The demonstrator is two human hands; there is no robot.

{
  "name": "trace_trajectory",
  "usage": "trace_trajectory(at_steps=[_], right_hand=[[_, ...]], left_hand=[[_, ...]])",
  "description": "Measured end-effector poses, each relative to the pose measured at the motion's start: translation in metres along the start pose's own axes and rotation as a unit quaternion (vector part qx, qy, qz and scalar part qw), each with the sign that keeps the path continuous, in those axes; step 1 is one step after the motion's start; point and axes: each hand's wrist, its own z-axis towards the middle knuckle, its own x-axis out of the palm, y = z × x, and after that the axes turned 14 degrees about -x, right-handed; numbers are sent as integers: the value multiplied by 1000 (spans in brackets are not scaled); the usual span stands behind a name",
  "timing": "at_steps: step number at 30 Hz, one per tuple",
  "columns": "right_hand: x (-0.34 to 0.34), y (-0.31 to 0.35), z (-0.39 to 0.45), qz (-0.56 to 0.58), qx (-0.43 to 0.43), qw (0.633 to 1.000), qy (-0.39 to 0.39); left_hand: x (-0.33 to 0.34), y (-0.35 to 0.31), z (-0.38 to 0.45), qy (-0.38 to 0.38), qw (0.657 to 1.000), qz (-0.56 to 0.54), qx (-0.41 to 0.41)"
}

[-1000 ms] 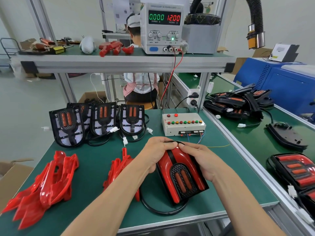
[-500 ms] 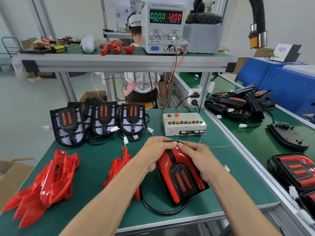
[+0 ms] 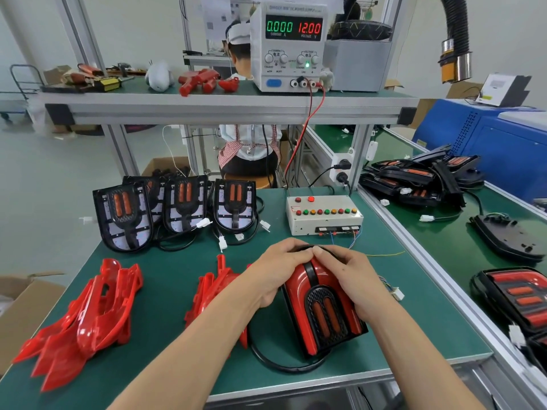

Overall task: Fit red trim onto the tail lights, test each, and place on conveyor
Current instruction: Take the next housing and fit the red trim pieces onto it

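Lower centre of frame: tail light [image 3: 324, 315] lies flat on green bench [image 3: 165, 291], steadied for pressing. Left hand [image 3: 275, 276] and right hand [image 3: 352, 279] curl over its far end, grasping red trim [image 3: 299, 294] to seat it. 2 spare trim stacks [image 3: 88, 315] wait at left.

A tail light [image 3: 321, 309] lies on the near part of the table [image 3: 165, 291], under both hands. Trim pieces [image 3: 85, 318] lie to its left, more tail lights [image 3: 177, 208] stand behind those, and a button box [image 3: 324, 214] sits behind the hands. The conveyor [image 3: 444, 241] runs along the right.
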Motion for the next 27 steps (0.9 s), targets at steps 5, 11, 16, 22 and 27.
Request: trace_trajectory(at_steps=[5, 11, 16, 22, 27], right_hand=[[-3, 1, 2, -10, -24, 999, 23], [-2, -6, 5, -26, -58, 998, 16], [-12, -6, 4, -29, -31, 998, 50], [-46, -20, -30, -85, -25, 991, 95], [-58, -35, -60, -115, -50, 988, 93]], left_hand=[[6, 0, 3, -14, 999, -28, 14], [6, -1, 3, -15, 999, -15, 29], [1, -1, 2, -8, 1000, -17, 16], [-6, 4, 6, -9, 999, -49, 5], [-9, 6, 13, -11, 991, -122, -50]])
